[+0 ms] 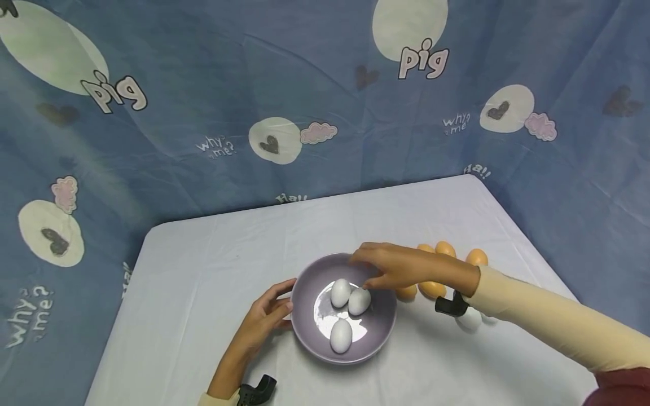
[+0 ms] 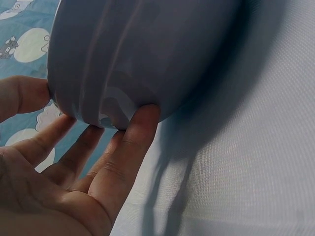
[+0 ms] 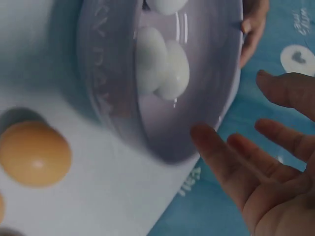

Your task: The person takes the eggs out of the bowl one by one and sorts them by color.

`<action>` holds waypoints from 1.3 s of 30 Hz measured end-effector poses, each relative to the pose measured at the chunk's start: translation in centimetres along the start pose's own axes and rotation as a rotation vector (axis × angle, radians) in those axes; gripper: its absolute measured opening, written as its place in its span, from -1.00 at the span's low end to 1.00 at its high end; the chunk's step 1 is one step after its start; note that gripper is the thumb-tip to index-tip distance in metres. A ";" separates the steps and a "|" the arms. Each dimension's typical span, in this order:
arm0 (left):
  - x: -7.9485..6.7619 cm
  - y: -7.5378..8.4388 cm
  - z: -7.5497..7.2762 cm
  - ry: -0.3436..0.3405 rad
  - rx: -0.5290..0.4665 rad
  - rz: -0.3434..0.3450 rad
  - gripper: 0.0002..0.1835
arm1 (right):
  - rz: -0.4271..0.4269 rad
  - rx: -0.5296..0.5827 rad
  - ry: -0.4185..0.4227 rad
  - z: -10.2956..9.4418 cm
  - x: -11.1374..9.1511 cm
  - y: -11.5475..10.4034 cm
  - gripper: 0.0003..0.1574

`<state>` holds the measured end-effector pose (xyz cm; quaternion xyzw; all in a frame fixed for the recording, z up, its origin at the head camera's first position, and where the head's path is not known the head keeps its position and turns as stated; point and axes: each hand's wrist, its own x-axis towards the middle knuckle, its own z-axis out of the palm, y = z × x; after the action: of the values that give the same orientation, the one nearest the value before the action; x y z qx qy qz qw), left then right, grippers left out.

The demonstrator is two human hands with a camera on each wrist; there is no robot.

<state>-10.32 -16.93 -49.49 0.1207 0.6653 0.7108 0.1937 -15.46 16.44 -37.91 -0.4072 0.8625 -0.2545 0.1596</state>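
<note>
A purple-grey bowl (image 1: 381, 327) stands on the table with three white eggs (image 1: 341, 336) inside. Against the bowl's outer left side rests my left hand (image 1: 269, 310). In the left wrist view, the fingertips of this hand (image 2: 88, 182) touch the outer wall and its thumb meets the rim. My right hand (image 1: 388, 265) hovers over the bowl's far right part, its thumb above one egg in the head view. Seen from the right wrist, this hand (image 3: 266, 182) has its fingers spread and holds nothing.
Several brown eggs (image 1: 433, 290) lie on the white table (image 1: 223, 265) right of the bowl. White eggs (image 1: 469, 320) lie below my right forearm, which partly hides them. A blue printed cloth (image 1: 325, 84) hangs behind the table.
</note>
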 end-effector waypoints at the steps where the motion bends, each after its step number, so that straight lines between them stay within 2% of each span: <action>1: 0.0 0.0 0.0 0.002 -0.002 0.000 -0.41 | -0.010 -0.020 -0.004 0.2 0.5 -0.1 -0.42; 8: -0.1 -0.1 -0.2 -0.002 0.015 -0.006 -0.41 | 0.000 -0.057 -0.092 1.8 3.6 -0.2 -0.44; 14: -0.1 -0.2 -0.1 -0.012 -0.002 0.002 -0.43 | 0.029 -0.084 -0.142 2.9 5.2 -0.7 -0.45; 21: -0.4 -0.2 -0.2 -0.039 0.016 0.022 -0.41 | 0.033 -0.189 -0.174 4.4 6.5 -1.2 -0.49; 24: -0.3 -0.1 -0.2 -0.028 0.012 0.017 -0.42 | 0.037 -0.226 -0.187 4.7 7.1 -1.5 -0.50; 29: -0.3 0.0 -0.2 -0.008 0.001 -0.008 -0.42 | 0.053 -0.254 -0.237 5.3 7.7 -1.9 -0.49; 39: -0.3 0.0 -0.2 -0.024 -0.002 0.028 -0.43 | -0.004 -0.275 -0.281 6.3 8.0 -2.2 -0.50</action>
<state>-10.10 -17.22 -49.50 0.1383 0.6606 0.7125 0.1920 -16.01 7.06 -42.37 -0.4585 0.8575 -0.0751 0.2209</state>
